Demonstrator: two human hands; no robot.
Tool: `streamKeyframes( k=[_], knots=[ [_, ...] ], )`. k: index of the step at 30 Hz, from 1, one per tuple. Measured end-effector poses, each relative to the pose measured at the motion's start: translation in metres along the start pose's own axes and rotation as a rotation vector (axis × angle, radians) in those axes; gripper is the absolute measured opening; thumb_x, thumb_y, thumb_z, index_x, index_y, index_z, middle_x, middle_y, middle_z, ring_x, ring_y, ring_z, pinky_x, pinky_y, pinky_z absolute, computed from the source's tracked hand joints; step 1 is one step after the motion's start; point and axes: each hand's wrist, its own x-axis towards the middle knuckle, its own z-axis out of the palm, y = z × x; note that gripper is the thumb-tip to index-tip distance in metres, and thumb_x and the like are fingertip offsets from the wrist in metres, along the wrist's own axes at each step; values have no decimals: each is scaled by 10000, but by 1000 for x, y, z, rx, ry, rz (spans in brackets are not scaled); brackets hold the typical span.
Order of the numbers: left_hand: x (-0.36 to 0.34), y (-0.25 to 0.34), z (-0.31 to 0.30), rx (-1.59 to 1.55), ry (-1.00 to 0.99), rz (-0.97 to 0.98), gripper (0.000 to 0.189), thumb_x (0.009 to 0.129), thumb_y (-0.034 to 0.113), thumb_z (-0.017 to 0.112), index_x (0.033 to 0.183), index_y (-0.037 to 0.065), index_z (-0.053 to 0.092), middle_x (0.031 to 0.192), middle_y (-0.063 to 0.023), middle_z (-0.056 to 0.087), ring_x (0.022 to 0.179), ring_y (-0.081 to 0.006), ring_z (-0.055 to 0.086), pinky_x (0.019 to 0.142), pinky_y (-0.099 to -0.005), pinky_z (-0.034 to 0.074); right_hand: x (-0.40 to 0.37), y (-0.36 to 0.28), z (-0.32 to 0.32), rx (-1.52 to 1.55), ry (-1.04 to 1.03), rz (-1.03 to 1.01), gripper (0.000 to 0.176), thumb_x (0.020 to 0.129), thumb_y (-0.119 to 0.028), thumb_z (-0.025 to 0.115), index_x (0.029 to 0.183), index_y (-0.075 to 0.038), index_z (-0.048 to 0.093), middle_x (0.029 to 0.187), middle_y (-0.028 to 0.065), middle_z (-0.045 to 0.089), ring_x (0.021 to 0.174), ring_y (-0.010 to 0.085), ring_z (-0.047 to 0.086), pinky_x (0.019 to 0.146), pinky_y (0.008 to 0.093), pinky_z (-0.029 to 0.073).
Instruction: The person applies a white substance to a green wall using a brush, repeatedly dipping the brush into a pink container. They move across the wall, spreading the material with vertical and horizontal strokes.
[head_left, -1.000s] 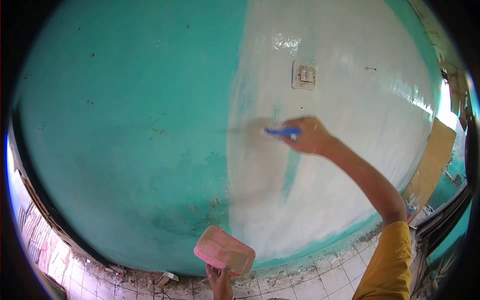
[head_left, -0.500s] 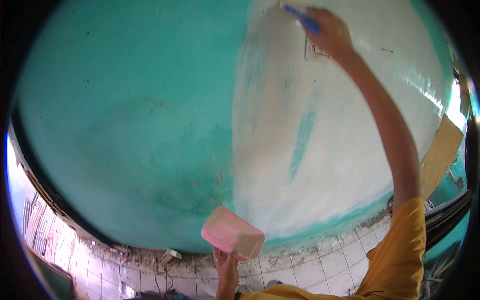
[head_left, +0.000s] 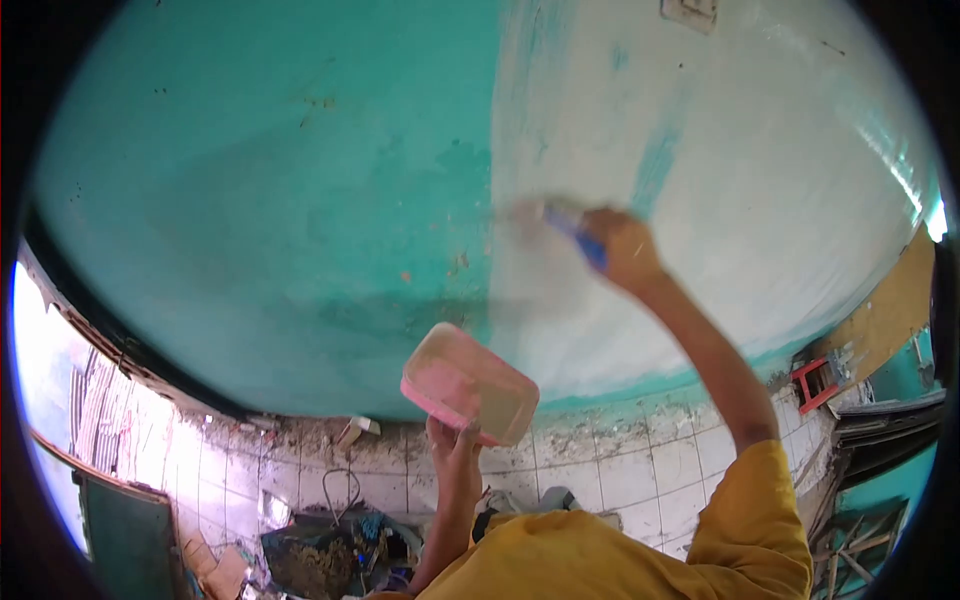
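The person in front of me has both hands busy, with 2 things held. The right hand (head_left: 628, 252), right of the centre of the frame, is closed around the blue handle of a brush (head_left: 590, 250). The brush tilts up and to the left, its tip blurred against the painted wall; I can't tell whether the bristles touch it. The left hand (head_left: 455, 445), at lower centre, grips a pink container (head_left: 455, 385) by its lower edge, the fingers wrapped there. The container sits tilted just below the middle of the frame, its rounded, pale inside facing up.

The wall shows 2 colours: teal paint (head_left: 270, 190) fills the left half, and white paint (head_left: 780, 210) covers the right, meeting in a ragged upright edge near the centre top. A teal streak (head_left: 658, 160) shows through the white at upper right, and the switch plate (head_left: 690, 12) is cut off by the top edge. Tiled floor (head_left: 625, 470) runs beneath, grimy along the wall. A red object (head_left: 815, 385) stands at right, beside a tan board (head_left: 890, 300). The yellow shirt (head_left: 570, 560) fills the bottom centre, with clutter (head_left: 310, 555) at lower left.
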Motion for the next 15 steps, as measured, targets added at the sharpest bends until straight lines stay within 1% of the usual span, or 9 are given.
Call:
streamKeyframes(
  k=[1,2,3,4,6,9,10,12,15],
  knots=[
    [0,-1,-1,-4,-13,5,612,902,95,601,1432,81,296,1384,-102,437,1272,-240,488,931,-404,507,19,2,-23,25,178,31,246,755,-97,690,997,-51,695,965,163,685,854,360,660,773,443,537],
    [0,-3,-3,0,2,-7,612,902,95,601,1432,81,296,1384,-102,437,1272,-240,488,931,-404,507,36,6,-45,-54,280,-24,224,797,-91,697,1016,-45,700,997,159,696,879,346,674,770,417,553],
    [0,-4,-6,-6,-12,2,610,902,90,597,1432,82,295,1387,-100,436,1273,-240,487,926,-396,508,49,14,-52,3,453,-39,213,826,-69,696,1037,-44,706,997,144,706,898,322,680,756,372,563],
    [0,-5,-7,-13,-26,11,608,902,86,593,1433,83,295,1389,-98,435,1274,-239,487,921,-387,510,57,11,-63,23,537,-29,343,817,-67,653,1150,-143,675,1041,63,708,940,277,665,774,406,555],
    [-3,-2,-6,-9,-3,9,610,903,84,588,1436,84,293,1391,-102,433,1274,-241,487,919,-386,510,59,15,-57,-77,628,-73,400,798,-42,641,1184,-146,667,1116,76,686,974,287,652,792,397,549],
    [-5,1,-8,6,38,7,619,901,89,586,1444,84,288,1391,-109,431,1270,-243,486,914,-389,511,16,14,0,-173,603,-71,477,763,-28,636,1224,-152,658,1183,91,658,1002,313,637,807,399,543],
    [-5,2,-10,14,63,7,628,898,95,590,1447,83,286,1389,-112,430,1266,-244,486,911,-393,512,-5,2,20,-128,531,-39,538,735,-19,629,1255,-157,647,1197,107,649,1010,336,632,806,412,540],
    [-7,3,-13,23,85,3,635,896,100,595,1449,82,284,1387,-113,431,1260,-241,488,912,-394,512,-55,-18,76,-26,395,3,551,734,-11,619,1269,-144,634,1185,106,654,1007,319,635,814,406,535],
    [-5,4,-18,36,99,-3,641,893,101,602,1449,81,285,1383,-114,431,1248,-234,492,914,-389,511,-126,-45,149,158,148,76,449,790,-60,621,1232,-138,637,1158,103,661,989,300,648,848,407,521]
  ],
)
